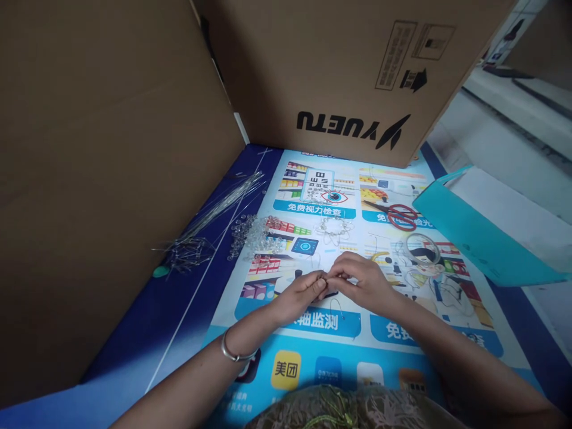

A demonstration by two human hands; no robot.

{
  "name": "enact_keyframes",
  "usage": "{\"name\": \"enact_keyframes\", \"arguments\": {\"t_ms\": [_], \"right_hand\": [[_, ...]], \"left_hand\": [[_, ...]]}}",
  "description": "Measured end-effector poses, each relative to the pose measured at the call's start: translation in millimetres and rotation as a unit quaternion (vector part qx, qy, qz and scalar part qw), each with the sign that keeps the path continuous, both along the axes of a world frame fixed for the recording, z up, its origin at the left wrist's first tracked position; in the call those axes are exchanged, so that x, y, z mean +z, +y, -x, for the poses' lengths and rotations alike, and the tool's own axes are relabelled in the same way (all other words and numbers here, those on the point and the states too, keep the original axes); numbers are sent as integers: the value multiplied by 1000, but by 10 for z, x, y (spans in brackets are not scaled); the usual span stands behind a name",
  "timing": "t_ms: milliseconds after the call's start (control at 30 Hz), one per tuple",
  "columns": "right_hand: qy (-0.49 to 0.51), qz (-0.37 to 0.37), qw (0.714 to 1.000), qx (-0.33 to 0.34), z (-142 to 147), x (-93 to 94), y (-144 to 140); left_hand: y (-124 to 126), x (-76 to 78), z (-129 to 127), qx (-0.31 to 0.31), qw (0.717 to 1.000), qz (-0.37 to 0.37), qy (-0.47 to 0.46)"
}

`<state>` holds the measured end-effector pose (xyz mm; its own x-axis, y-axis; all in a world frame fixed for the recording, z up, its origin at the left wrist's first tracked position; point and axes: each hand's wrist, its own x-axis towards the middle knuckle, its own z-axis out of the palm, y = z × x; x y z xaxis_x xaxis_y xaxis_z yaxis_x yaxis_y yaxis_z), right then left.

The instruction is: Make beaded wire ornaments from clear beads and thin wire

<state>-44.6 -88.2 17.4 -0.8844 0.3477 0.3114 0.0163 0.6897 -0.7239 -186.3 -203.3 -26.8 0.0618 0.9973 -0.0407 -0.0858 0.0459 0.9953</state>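
Your left hand (306,291) and right hand (360,280) meet over the poster (402,333), both pinching one thin wire (338,310). One finished beaded flower (333,229) lies beyond them; a heap of loose beads (254,235) beside it remains unstrung.

A thin, pale wire (338,308), pinched between the fingertips of both hands, curves down toward six o'clock from the grip, its loose end hanging just above the printed surface (313,333).
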Motion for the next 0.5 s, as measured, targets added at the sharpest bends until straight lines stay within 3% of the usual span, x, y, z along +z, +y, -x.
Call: {"name": "enact_keyframes", "arguments": {"t_ms": [267,500], "right_hand": [[-96,69,993,-6,-27,45,25],[-70,154,978,122,-2,-18,140]], "left_hand": [[-9,43,10,-50,997,-2,58],[-4,10,62,-106,992,0,64]]}}
